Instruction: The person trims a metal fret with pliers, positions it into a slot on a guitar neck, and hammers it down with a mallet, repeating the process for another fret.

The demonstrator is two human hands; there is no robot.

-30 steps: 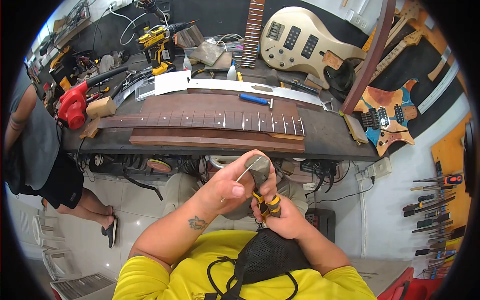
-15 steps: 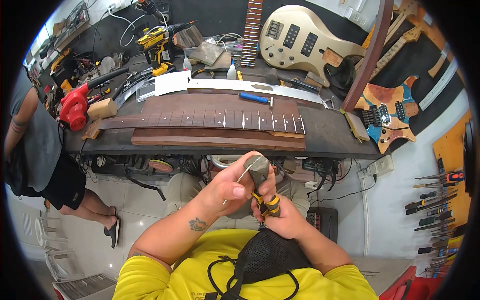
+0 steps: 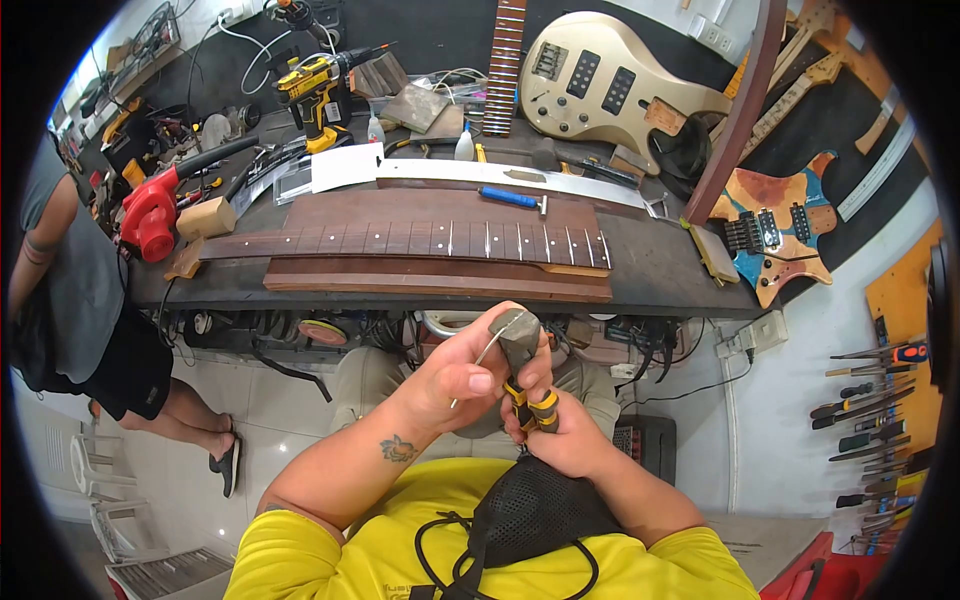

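Observation:
My left hand (image 3: 462,372) is closed in front of my chest, pinching a short, thin strip of fret wire (image 3: 487,351) between thumb and fingers. The wire's upper end meets the broad dark head of end-cutting pliers (image 3: 516,338), against which my left fingers also rest. My right hand (image 3: 574,436) is wrapped round the pliers' black-and-yellow handles, below the head. Beyond my hands, a guitar neck (image 3: 350,240) with a dark fingerboard lies across the bench on a brown wooden board (image 3: 440,278). Bright metal frets show toward its right end.
A blue-handled tool (image 3: 510,196) lies behind the neck, near a long white strip (image 3: 590,187). A drill (image 3: 318,100), a red blower (image 3: 150,215) and a gold bass body (image 3: 590,80) stand farther back. Another person (image 3: 75,270) stands at the left.

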